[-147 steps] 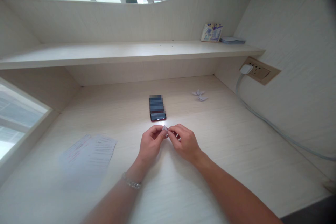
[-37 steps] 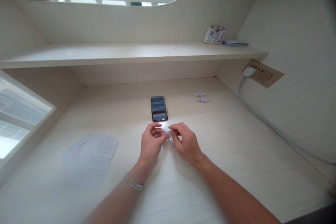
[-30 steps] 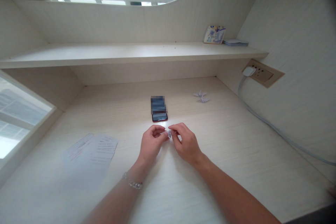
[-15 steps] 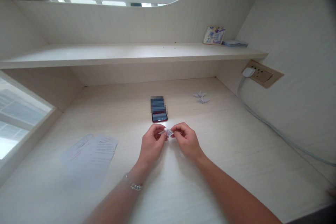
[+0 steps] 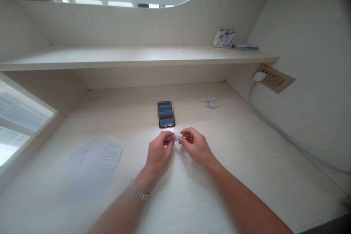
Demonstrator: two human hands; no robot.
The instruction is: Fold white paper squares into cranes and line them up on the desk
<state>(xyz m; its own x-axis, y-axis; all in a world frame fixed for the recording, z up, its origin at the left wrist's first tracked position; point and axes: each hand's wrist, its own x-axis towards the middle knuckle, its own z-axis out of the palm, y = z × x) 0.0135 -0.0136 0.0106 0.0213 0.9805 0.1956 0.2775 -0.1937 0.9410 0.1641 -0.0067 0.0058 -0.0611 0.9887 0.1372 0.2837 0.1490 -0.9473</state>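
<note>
Both hands meet over the middle of the pale wooden desk (image 5: 246,161). My left hand (image 5: 158,153) and my right hand (image 5: 195,145) each pinch one side of a tiny folded piece of pale paper (image 5: 177,138), held just above the desk. The fingers of both hands are curled closed around it. A silver bracelet sits on my left wrist. A dark phone (image 5: 166,114) lies just beyond the hands. Two small folded paper cranes (image 5: 210,101) rest farther back on the right.
Printed paper sheets (image 5: 94,161) lie on the desk at the left. A shelf (image 5: 123,56) runs above the desk, with a small colourful packet (image 5: 224,38) and a flat card stack (image 5: 245,46). A wall socket (image 5: 271,78) at right feeds a white cable (image 5: 287,135).
The hands have stayed in place while working the small paper. It now lies flatter between the fingertips, pulled apart sideways, and the right hand's fingers have curled in more.
</note>
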